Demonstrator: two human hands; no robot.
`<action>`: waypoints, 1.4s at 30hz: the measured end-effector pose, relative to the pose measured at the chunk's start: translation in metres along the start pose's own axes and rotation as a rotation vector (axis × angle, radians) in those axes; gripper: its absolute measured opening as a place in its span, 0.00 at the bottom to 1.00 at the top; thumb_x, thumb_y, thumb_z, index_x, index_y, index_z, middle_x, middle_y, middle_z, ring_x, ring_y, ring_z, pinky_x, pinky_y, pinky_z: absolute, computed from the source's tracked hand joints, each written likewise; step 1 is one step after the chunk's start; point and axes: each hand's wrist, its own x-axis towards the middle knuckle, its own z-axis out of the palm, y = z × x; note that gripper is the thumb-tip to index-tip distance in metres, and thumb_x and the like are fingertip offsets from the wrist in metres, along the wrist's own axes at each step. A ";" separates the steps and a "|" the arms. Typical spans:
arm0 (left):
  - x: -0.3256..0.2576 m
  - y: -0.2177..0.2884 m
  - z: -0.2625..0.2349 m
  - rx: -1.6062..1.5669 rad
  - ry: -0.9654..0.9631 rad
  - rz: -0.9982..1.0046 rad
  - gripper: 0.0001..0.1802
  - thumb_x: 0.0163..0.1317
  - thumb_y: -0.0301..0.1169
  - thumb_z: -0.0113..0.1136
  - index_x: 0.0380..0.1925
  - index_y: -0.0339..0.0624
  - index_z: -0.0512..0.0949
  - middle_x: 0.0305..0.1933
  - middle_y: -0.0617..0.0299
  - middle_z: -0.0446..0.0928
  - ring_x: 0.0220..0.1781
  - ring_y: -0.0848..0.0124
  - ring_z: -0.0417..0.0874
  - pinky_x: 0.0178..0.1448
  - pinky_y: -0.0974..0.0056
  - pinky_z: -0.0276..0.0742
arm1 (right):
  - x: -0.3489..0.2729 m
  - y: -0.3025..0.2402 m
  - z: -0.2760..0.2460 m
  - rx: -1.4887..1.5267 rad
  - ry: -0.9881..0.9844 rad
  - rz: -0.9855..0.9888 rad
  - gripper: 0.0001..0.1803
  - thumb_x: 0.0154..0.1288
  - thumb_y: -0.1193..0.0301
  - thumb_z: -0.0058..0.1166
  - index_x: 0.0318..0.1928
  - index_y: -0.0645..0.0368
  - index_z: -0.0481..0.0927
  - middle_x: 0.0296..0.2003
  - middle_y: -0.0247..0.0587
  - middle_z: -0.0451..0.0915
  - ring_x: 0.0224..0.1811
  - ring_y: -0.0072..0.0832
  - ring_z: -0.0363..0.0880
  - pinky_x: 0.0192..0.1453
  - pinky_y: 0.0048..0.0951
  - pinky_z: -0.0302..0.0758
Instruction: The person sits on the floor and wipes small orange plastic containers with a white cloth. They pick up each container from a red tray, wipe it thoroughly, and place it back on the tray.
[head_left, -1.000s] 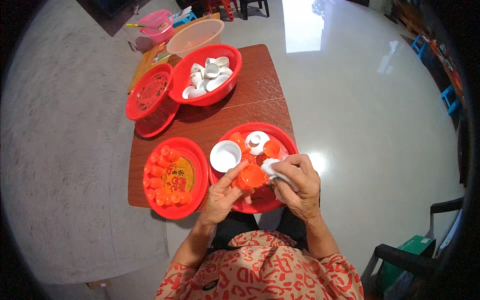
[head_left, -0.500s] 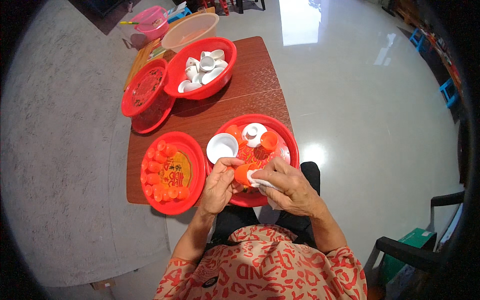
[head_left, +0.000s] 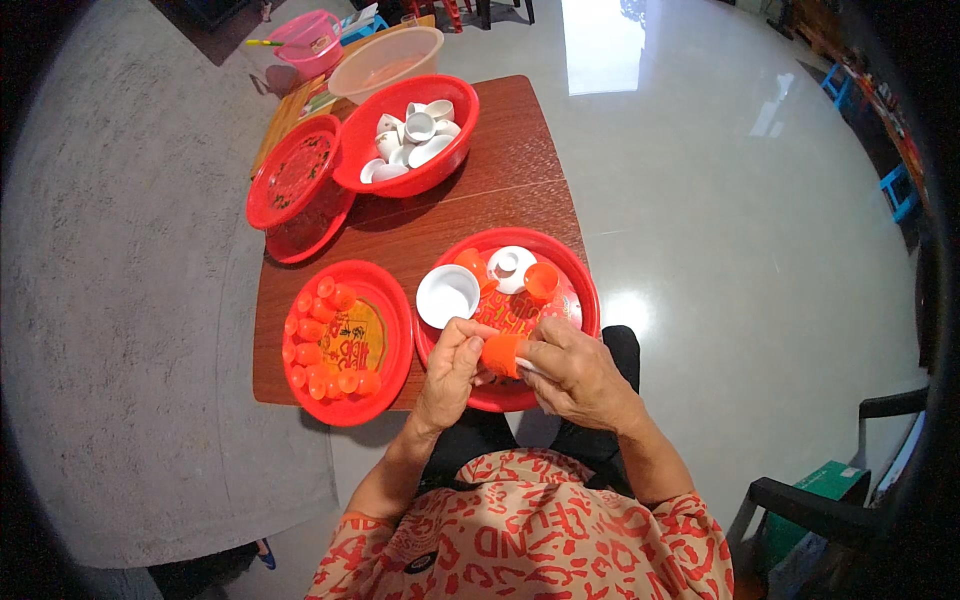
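Over the right red tray [head_left: 590, 310], both hands work on a small orange cup [head_left: 501, 355]. My left hand [head_left: 450, 380] pinches it by its left end. My right hand [head_left: 585, 378] closes around the other end, with a white cloth [head_left: 526, 366] pressed at the cup's mouth; most of the cloth is hidden by the fingers and cup. In this tray are a white bowl [head_left: 447, 296], a white lid [head_left: 512, 268] with a round knob, and two more orange cups, one upright [head_left: 541, 281]. Several orange cups [head_left: 308, 354] line the left side of the left red tray [head_left: 400, 340].
Farther along the wooden table [head_left: 515, 150] a red basin [head_left: 452, 170] holds several white cups [head_left: 420, 126]. Left of it, another red basin [head_left: 262, 205] leans tilted. A translucent basin [head_left: 425, 50] and a pink basin [head_left: 300, 68] stand beyond. A black chair armrest [head_left: 800, 505] is at lower right.
The orange cup has turned in my hands, and the right hand has closed nearer around its mouth. Less of the white cloth shows. A foot in a blue slipper has appeared at lower left.
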 end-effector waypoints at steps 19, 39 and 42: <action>-0.002 -0.005 0.004 0.090 0.075 0.097 0.14 0.69 0.41 0.52 0.44 0.43 0.66 0.34 0.66 0.69 0.31 0.81 0.68 0.35 0.75 0.66 | -0.002 0.000 -0.007 0.277 -0.028 -0.024 0.22 0.51 0.80 0.56 0.51 0.58 0.78 0.38 0.44 0.71 0.41 0.36 0.72 0.45 0.34 0.71; 0.000 -0.007 -0.004 0.269 0.063 0.193 0.14 0.67 0.36 0.57 0.44 0.41 0.67 0.38 0.65 0.68 0.36 0.80 0.69 0.41 0.75 0.68 | 0.005 -0.011 0.000 1.065 0.070 0.730 0.13 0.61 0.74 0.57 0.46 0.62 0.77 0.37 0.37 0.81 0.31 0.17 0.79 0.31 0.20 0.77; 0.001 -0.008 -0.004 0.228 0.065 0.242 0.14 0.66 0.34 0.58 0.45 0.40 0.67 0.39 0.64 0.68 0.39 0.79 0.69 0.44 0.73 0.69 | 0.004 -0.015 0.015 1.147 0.239 0.702 0.16 0.59 0.75 0.60 0.48 0.62 0.76 0.36 0.37 0.80 0.31 0.19 0.80 0.31 0.20 0.78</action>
